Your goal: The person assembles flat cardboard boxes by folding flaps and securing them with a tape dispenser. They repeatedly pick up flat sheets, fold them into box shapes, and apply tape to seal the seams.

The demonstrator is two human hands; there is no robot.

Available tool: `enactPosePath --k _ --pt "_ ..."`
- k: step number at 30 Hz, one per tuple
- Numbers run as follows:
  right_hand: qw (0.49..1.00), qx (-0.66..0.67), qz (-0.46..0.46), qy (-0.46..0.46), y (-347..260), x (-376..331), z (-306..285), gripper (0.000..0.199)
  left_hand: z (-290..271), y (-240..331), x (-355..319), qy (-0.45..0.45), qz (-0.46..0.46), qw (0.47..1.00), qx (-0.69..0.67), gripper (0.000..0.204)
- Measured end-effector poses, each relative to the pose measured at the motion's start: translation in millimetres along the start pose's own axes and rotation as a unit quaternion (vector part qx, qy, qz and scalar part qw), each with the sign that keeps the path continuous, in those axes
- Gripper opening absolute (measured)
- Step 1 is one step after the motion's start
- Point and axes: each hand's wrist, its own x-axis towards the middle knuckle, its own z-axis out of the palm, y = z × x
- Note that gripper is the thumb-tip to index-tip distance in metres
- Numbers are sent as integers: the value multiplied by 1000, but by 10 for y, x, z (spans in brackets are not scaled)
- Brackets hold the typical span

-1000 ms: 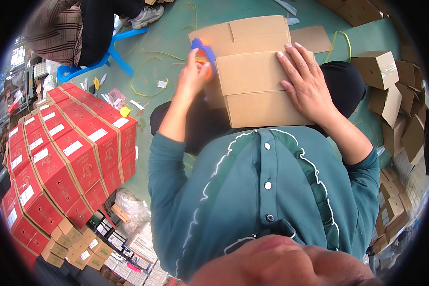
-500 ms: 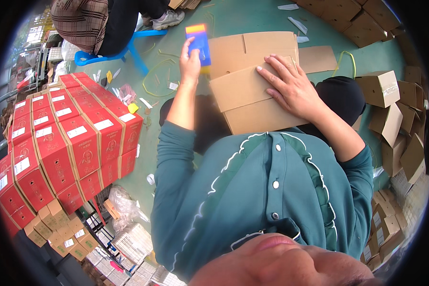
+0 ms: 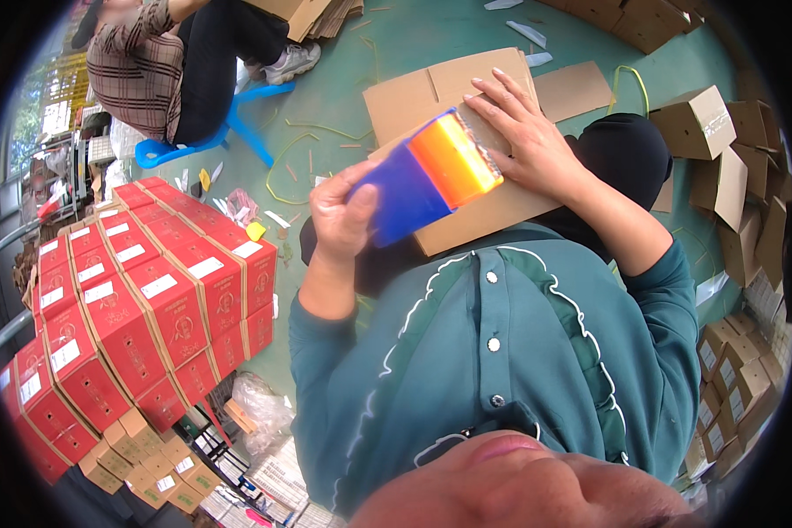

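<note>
One dispenser (image 3: 427, 179) (blue, with an orange end) is clasped in my left hand (image 3: 343, 211), above the box (image 3: 512, 209); right of that grip, my right hand (image 3: 534, 151) lies flat, unclenched, on the box beyond the dispenser.

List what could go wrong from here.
The blue-and-orange tape dispenser in the left hand is close to the right hand; its jagged-looking edge might scratch it. The cardboard box appears steadied only by the right hand, so it could shift if bumped.
</note>
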Motion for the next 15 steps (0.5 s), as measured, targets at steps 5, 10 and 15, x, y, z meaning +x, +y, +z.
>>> enactPosePath --k 5,10,15 --pt "993 108 8 53 90 -39 90 45 79 -82 84 -65 -15 985 158 28" --pt "926 332 120 132 109 -161 -89 23 37 -91 22 -33 -67 993 92 30" --pt "898 422 117 41 -63 -305 -133 35 118 -77 21 -43 -61 989 131 33"
